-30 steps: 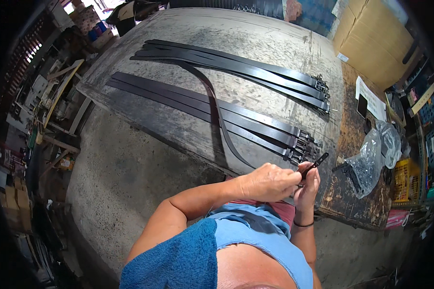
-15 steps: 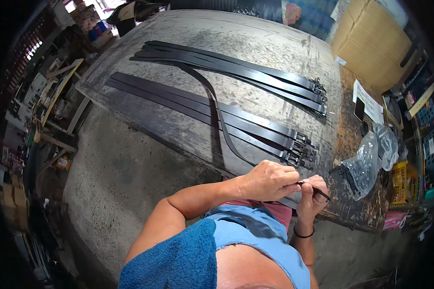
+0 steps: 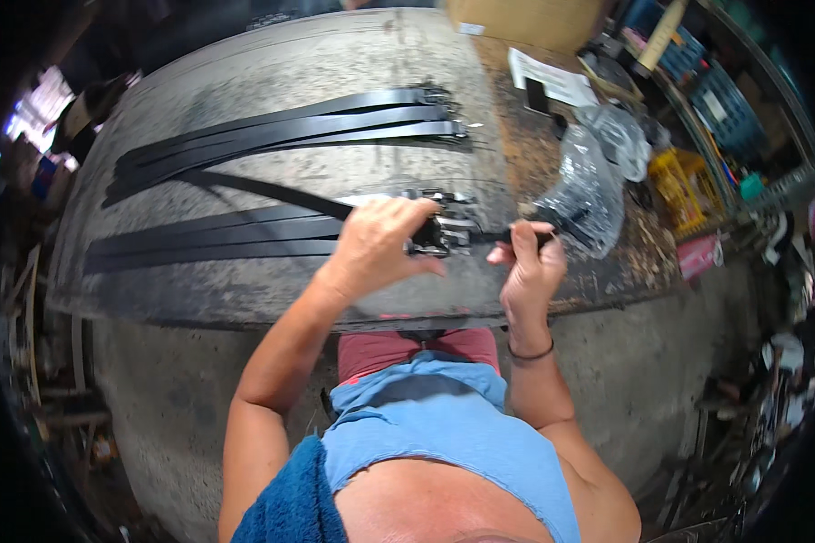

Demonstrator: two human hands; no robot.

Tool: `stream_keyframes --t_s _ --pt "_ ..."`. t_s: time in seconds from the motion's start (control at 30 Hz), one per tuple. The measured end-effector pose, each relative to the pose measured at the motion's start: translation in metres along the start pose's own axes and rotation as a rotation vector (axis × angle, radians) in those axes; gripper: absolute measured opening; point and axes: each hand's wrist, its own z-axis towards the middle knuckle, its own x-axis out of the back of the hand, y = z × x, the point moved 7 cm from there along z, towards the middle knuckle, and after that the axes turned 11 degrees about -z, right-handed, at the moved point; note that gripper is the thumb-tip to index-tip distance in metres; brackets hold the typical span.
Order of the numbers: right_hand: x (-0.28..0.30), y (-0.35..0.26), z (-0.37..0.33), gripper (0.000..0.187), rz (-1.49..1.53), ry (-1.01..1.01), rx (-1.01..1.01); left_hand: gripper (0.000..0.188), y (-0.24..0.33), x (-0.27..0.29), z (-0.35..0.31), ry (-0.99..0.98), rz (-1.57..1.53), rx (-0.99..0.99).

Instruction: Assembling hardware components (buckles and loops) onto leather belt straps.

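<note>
A loose black belt (image 3: 276,189) runs from the far group of belts toward my hands. My left hand (image 3: 371,242) is over it, thumb and fingers spread apart; the belt passes beneath the fingers, partly hidden. My right hand (image 3: 532,271), with a dark band on its wrist, pinches a black end piece between thumb and fingers; it looks like the belt's end, though blur hides its detail. Under and beside my left hand lies the near group of black belts (image 3: 208,237), metal buckles to the right. Farther back rests another group of belts (image 3: 290,127), buckles also to the right.
The worn table (image 3: 335,54) has a rough brown strip along its right side. On it are a clear plastic bag (image 3: 593,185), a phone (image 3: 536,96), paper (image 3: 561,80) and a cardboard box (image 3: 525,20). A yellow crate (image 3: 679,195) stands at the right.
My hands have moved from close together near the table's front edge to over the belts, and have parted. The left fingers have spread. The view has turned, and the table sits squarer ahead.
</note>
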Motion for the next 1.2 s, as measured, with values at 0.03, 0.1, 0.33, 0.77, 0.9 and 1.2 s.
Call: stream_keyframes --t_s 0.03,0.1,0.33,0.77,0.9,1.2 --pt "0.006 0.008 0.006 0.022 0.059 0.036 -0.026 0.069 -0.012 -0.007 0.0 -0.03 0.064 0.014" --pt "0.021 0.032 0.015 0.023 0.13 0.044 -0.083 0.065 -0.024 -0.014 0.001 -0.018 0.071 0.015" --pt "0.071 0.044 0.026 0.021 0.1 0.241 -0.218 0.055 -0.02 -0.036 0.003 -0.05 0.042 -0.003" --pt "0.093 0.042 0.023 0.018 0.052 0.351 -0.209 0.053 -0.015 -0.065 0.006 -0.064 -0.044 -0.08" --pt "0.153 0.013 0.035 0.018 -0.226 0.579 -0.104 0.062 -0.038 -0.072 -0.031 -0.06 -0.119 -0.05" --pt "0.373 -0.037 0.042 0.06 -0.695 0.999 -0.149 0.062 -0.034 -0.104 -0.102 -0.097 -0.245 0.013"
